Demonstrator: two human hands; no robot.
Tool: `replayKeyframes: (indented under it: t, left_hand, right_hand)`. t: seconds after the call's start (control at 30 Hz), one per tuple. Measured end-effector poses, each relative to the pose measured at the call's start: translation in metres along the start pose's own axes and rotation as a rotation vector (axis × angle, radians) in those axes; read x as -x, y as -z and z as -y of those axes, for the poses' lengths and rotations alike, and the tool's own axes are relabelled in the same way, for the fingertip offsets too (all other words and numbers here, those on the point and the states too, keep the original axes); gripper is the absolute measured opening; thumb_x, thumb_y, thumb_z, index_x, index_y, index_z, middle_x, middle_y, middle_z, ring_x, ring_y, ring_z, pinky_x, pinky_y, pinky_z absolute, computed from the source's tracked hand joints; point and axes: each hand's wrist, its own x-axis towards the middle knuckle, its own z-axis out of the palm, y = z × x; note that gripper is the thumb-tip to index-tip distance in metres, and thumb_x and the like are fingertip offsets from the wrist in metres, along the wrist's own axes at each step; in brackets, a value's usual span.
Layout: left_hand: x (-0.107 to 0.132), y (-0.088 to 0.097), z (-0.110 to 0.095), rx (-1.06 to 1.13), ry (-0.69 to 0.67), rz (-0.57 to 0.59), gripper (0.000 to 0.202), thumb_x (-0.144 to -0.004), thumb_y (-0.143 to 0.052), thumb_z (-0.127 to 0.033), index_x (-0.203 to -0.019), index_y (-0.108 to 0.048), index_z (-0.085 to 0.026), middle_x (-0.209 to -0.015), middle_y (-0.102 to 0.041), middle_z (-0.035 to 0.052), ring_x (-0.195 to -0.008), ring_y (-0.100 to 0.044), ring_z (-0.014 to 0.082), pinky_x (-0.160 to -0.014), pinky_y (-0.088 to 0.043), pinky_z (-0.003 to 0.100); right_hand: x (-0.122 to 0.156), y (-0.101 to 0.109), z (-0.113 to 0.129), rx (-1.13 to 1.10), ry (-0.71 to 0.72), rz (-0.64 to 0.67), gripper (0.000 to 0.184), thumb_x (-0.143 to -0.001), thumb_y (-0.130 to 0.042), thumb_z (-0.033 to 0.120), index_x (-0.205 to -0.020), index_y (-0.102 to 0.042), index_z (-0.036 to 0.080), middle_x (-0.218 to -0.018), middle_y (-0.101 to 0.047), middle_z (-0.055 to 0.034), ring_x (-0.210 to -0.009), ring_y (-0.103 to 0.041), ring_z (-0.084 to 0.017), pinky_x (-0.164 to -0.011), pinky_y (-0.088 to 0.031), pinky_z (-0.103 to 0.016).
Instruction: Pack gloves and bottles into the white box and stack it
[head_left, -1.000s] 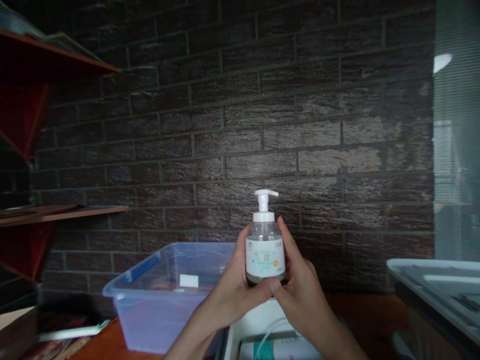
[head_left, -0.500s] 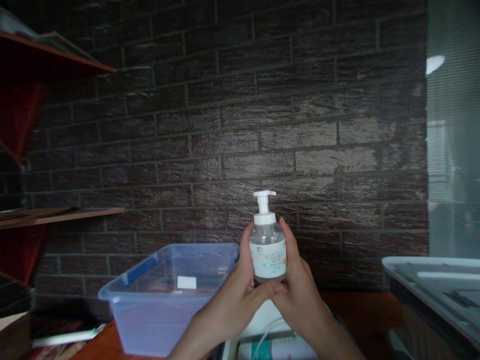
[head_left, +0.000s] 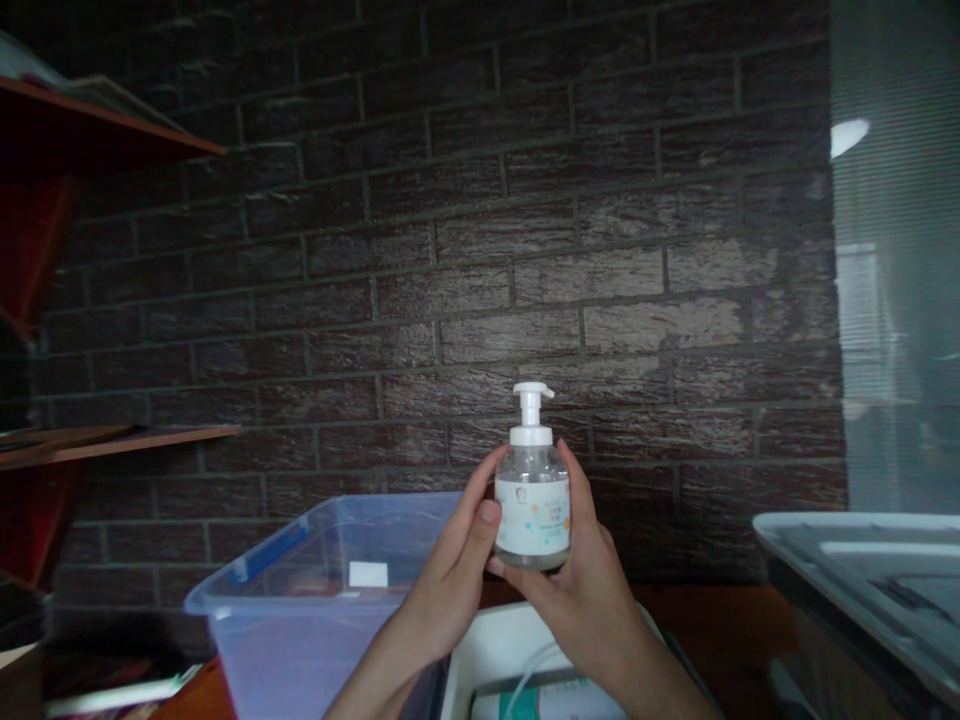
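A clear pump bottle (head_left: pixel 533 517) with a white pump head and a white printed label stands upright between my two hands, held up in front of the brick wall. My left hand (head_left: pixel 459 560) presses its fingers against the bottle's left side, with the thumb lying along the label's left edge. On the other side my right hand (head_left: pixel 574 565) wraps the bottle, its thumb crossing under the base. Little liquid shows at the bottom. Below the hands sits a white bin (head_left: pixel 491 640) with a white and green container (head_left: pixel 551 700) lying in it.
At the left stands a clear bluish plastic box (head_left: pixel 292 650) with a white label. Wooden shelves (head_left: pixel 112 445) jut from the left over the table. A lidded box (head_left: pixel 862 560) is at the right. The brick wall (head_left: pixel 420 250) closes off the back.
My left thumb has moved from under the bottle up to its left side. The bottle has turned slightly, so its nozzle points more to the right. The view has shifted a little.
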Motion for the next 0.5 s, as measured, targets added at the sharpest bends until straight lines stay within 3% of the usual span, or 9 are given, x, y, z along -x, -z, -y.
replayKeyframes:
  t: [0.13, 0.27, 0.33, 0.5]
  left_hand:
    - [-0.0040, -0.0006, 0.0025, 0.041, -0.004, -0.012, 0.051, -0.107, -0.042, -0.045, -0.155, -0.044, -0.031, -0.165, -0.042, 0.0026, -0.153, -0.034, 0.0273, -0.128, -0.021, 0.041]
    - [-0.0020, -0.0005, 0.0027, 0.082, -0.034, 0.062, 0.053, -0.105, -0.048, -0.040, -0.157, -0.040, -0.034, -0.168, -0.035, -0.0008, -0.157, -0.027, 0.0256, -0.128, -0.023, 0.037]
    - [0.0004, -0.0015, 0.0012, 0.119, -0.045, 0.135, 0.062, -0.102, -0.056, -0.036, -0.159, -0.033, -0.037, -0.170, -0.031, -0.0021, -0.157, -0.025, 0.0253, -0.126, -0.028, 0.034]
    - [0.0039, -0.0076, -0.0039, 0.182, -0.026, 0.221, 0.088, -0.093, -0.071, -0.029, -0.162, -0.018, -0.036, -0.167, -0.036, 0.0041, -0.150, -0.040, 0.0300, -0.120, -0.039, 0.037]
  right_hand:
    - [-0.0003, -0.0001, 0.0014, -0.046, -0.018, -0.008, 0.114, -0.076, -0.080, 0.008, -0.164, -0.010, 0.027, -0.136, -0.068, -0.0124, -0.112, -0.073, -0.028, -0.083, -0.066, -0.036]
    - [-0.0002, 0.0014, 0.0032, 0.005, -0.042, -0.024, 0.112, -0.078, -0.080, 0.012, -0.164, -0.010, 0.026, -0.135, -0.069, -0.0108, -0.110, -0.073, -0.026, -0.092, -0.063, -0.039]
    - [-0.0001, 0.0031, 0.0019, 0.075, -0.022, -0.025, 0.110, -0.079, -0.077, 0.012, -0.164, -0.010, 0.026, -0.138, -0.068, -0.0107, -0.111, -0.073, -0.026, -0.096, -0.061, -0.040]
    - [-0.0001, 0.0074, -0.0055, 0.148, 0.043, -0.018, 0.110, -0.076, -0.075, 0.013, -0.165, -0.012, 0.026, -0.146, -0.062, -0.0109, -0.113, -0.073, -0.027, -0.097, -0.060, -0.040]
